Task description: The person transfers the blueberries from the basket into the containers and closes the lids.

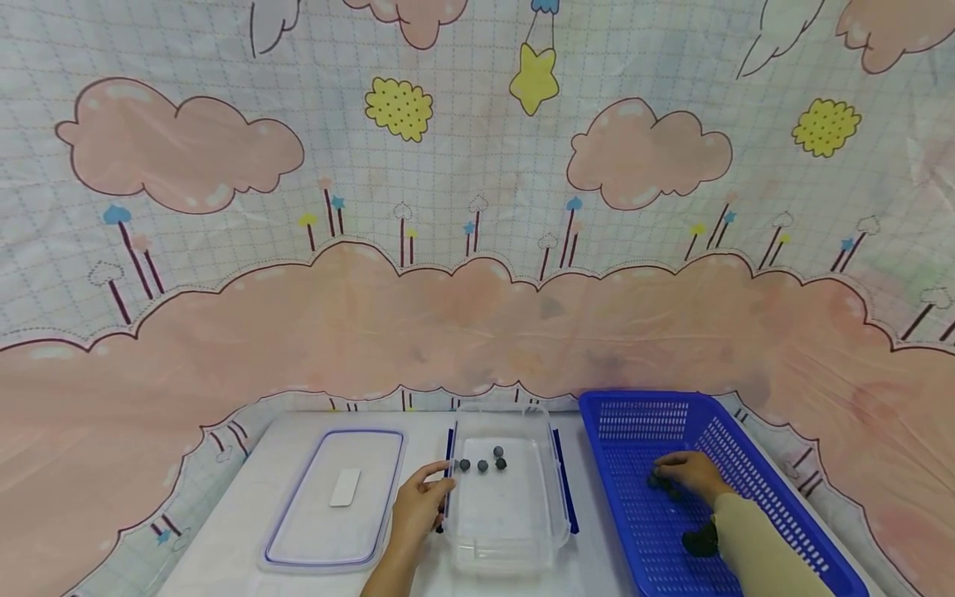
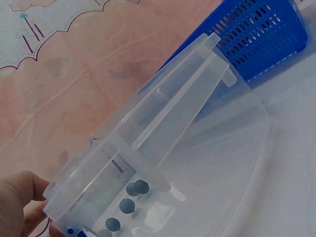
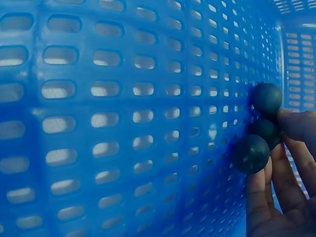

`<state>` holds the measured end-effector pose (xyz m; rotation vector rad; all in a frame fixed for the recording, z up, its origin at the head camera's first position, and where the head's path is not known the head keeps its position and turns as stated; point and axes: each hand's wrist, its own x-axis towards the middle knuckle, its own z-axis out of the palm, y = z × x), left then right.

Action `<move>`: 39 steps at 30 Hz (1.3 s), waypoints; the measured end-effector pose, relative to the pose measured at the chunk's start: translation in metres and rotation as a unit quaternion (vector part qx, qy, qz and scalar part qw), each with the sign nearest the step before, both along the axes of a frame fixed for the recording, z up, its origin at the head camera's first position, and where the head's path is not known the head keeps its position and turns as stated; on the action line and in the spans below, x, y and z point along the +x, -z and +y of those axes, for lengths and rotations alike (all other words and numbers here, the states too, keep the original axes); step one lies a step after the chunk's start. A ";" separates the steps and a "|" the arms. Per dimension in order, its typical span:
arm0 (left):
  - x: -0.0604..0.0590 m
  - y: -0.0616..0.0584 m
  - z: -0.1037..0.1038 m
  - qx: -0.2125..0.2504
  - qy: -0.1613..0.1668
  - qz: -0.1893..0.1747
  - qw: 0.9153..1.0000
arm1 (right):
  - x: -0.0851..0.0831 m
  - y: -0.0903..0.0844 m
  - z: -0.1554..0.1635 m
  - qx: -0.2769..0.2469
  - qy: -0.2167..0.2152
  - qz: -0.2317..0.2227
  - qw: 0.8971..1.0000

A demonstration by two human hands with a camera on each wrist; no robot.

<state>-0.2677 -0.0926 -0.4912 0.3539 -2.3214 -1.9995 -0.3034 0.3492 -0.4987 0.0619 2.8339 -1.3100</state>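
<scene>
In the head view my left hand point(image 1: 414, 506) holds the left rim of a clear plastic box point(image 1: 507, 518), its thumb and fingers at the edge. Several small dark round balls point(image 1: 482, 466) lie on the box floor, toward its far left part. The left wrist view shows those balls point(image 2: 127, 206) through the clear wall, with the fingers point(image 2: 30, 186) at a corner. Inside the blue basket point(image 1: 615, 497), my right hand point(image 1: 690, 473) reaches down to a few dark green balls point(image 1: 660, 481). Up close, thumb and fingers pinch about the glossy balls point(image 3: 266, 133).
A clear lid point(image 1: 306, 514) with a blue seal lies left of the box, a small white rectangle point(image 1: 346, 487) on it. Dark blue latches point(image 1: 564, 481) flank the box. Another dark clump point(image 1: 700, 541) sits in the basket by the right sleeve. A patterned cloth point(image 1: 448, 332) hangs behind.
</scene>
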 end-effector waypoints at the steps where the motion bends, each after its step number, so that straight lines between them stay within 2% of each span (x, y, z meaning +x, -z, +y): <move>1: 0.000 0.000 0.000 0.000 0.000 0.000 1.000 | 0.000 0.000 0.001 0.002 -0.003 0.002 1.000; 10: 0.000 -0.001 0.000 -0.005 0.007 -0.003 1.000 | -0.003 -0.012 -0.005 -0.016 0.033 0.009 0.999; 16: 0.002 -0.002 0.001 -0.004 0.009 0.000 1.000 | -0.007 -0.024 -0.002 -0.053 0.034 0.015 0.998; 20: 0.002 -0.003 0.001 -0.008 0.004 -0.004 1.000 | -0.009 -0.035 -0.003 -0.050 0.035 0.014 0.998; 30: 0.000 0.000 0.001 -0.011 0.004 -0.005 1.000 | -0.007 -0.052 -0.010 -0.061 0.002 0.026 0.998; 39: -0.001 0.001 0.001 -0.013 0.001 -0.007 1.000 | -0.008 -0.056 -0.021 -0.069 -0.023 0.035 0.997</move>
